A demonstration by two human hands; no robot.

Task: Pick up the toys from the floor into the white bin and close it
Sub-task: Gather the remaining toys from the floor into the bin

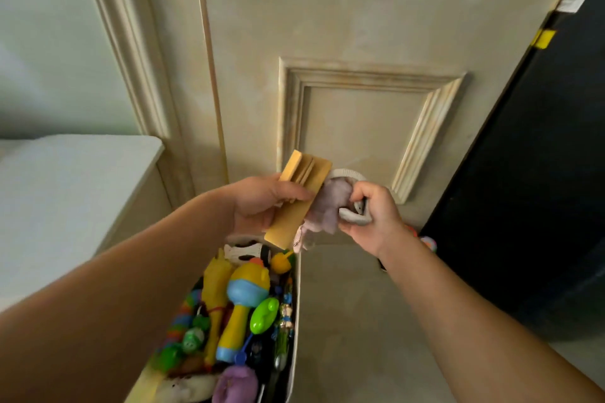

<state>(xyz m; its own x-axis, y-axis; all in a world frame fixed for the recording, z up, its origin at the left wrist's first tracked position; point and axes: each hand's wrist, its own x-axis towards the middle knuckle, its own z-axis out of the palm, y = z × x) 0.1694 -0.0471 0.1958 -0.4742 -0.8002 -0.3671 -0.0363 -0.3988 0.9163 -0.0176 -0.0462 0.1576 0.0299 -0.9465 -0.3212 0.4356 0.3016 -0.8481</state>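
My left hand (262,203) grips several flat yellow wooden blocks (302,173), held in the air above the far end of the white bin (294,330). My right hand (373,216) is closed on a pale pink plush toy with a white ring (327,206), right beside the blocks. The bin stands open below, packed with toys: a yellow and blue rattle (242,298), a green plastic toy (263,314), a purple plush (235,383) and others. No lid is in view.
A cream panelled door (360,91) stands straight ahead. A white cabinet top (65,190) is at the left. A black appliance (540,206) fills the right side, with a small colourful toy (429,242) on the floor at its foot.
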